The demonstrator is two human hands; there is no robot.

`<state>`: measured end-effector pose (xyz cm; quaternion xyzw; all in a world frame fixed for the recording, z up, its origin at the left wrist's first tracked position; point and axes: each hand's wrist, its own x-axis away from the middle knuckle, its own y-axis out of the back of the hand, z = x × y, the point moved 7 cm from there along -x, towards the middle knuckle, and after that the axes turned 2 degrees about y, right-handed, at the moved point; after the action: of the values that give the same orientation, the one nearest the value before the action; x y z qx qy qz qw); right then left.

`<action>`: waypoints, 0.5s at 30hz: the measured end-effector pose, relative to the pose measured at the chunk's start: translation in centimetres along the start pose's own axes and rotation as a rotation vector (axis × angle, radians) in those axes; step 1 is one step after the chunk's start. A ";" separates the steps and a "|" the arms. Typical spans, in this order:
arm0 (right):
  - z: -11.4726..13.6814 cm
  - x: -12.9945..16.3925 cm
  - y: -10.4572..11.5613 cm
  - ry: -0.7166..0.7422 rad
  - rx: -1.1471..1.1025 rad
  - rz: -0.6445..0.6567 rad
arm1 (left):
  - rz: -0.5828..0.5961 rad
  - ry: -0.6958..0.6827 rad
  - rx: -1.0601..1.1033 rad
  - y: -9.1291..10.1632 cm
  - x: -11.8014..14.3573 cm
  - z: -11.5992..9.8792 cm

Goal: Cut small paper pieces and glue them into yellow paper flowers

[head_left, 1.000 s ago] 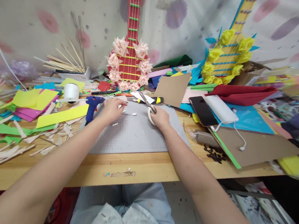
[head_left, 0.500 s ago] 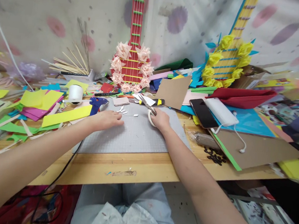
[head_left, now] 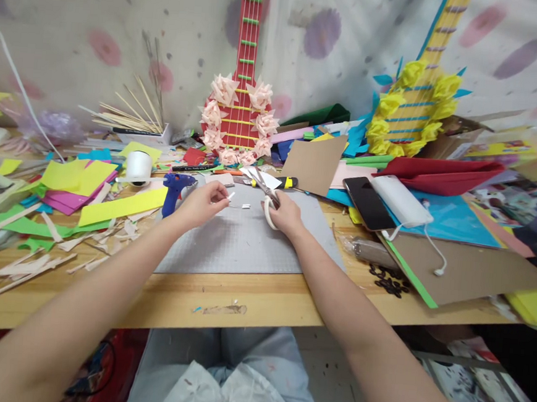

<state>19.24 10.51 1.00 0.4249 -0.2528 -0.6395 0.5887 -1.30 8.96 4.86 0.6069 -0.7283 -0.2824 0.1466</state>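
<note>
My left hand (head_left: 207, 203) is closed in a pinch on a small white stick-like piece (head_left: 231, 196), above the left part of the grey cutting mat (head_left: 246, 249). Another thin white piece (head_left: 244, 206) lies on the mat between my hands. In my right hand (head_left: 286, 213) is a pair of scissors (head_left: 266, 191) with white handles, fingers wrapped round them and blades pointing away from me. Just behind my left hand sits a blue glue gun (head_left: 174, 188).
A red paper guitar (head_left: 240, 121) and a yellow one (head_left: 408, 113) stand at the back. Coloured paper (head_left: 79, 177) and scraps cover the left side. A phone (head_left: 367, 202), a white power bank (head_left: 401, 201) and brown card (head_left: 472, 273) lie to the right.
My left hand has risen from the mat, its stretched fingers closing into a pinch on a small white piece. My right hand keeps hold of the scissors, nearly still.
</note>
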 end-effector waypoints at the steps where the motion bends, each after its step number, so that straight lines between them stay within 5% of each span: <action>1: 0.6 0.1 -0.1 0.057 -0.017 -0.003 | 0.003 0.058 0.132 -0.7 -0.1 0.5; 7: 3.5 0.8 -1.0 0.352 -0.039 0.033 | -0.008 0.262 0.646 -4.0 0.5 3.1; 15: 4.9 1.8 -2.0 0.439 0.152 0.093 | -0.099 0.193 0.724 -4.0 1.1 3.1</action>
<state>14.17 8.24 1.37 0.5847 -0.1855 -0.4832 0.6247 -0.07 8.16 -0.06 0.6776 -0.7336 0.0450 -0.0235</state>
